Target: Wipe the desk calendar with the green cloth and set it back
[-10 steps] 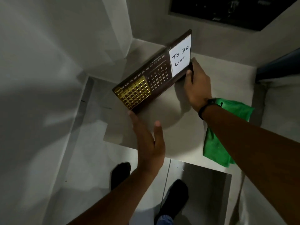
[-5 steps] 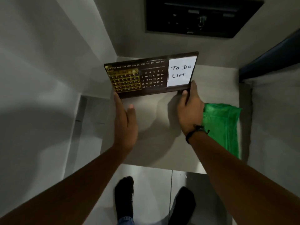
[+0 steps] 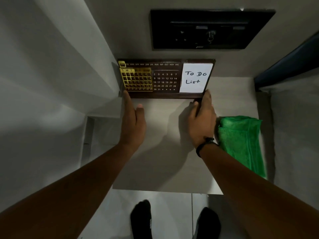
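Observation:
The desk calendar [image 3: 165, 78] is a dark brown board with a gold date grid on the left and a white "To Do List" note on the right. It stands upright at the back of the small grey table [image 3: 164, 166], facing me. My left hand [image 3: 133, 121] lies flat with its fingers stretched out, the fingertips touching the calendar's lower left corner. At the lower right corner my right hand [image 3: 202, 121] has its fingers curled on the base. The green cloth [image 3: 241, 144] lies folded on the table's right side, just beside my right wrist.
A black wall panel [image 3: 210, 29] hangs right above the calendar. White walls close in on the left. A dark blue edge [image 3: 290, 66] and a grey surface sit to the right. My feet in black socks [image 3: 141, 219] stand on the floor below the table's front edge.
The calendar has swung from a tilted position to level and moved back toward the wall. Both hands followed it, and the left hand has straightened out.

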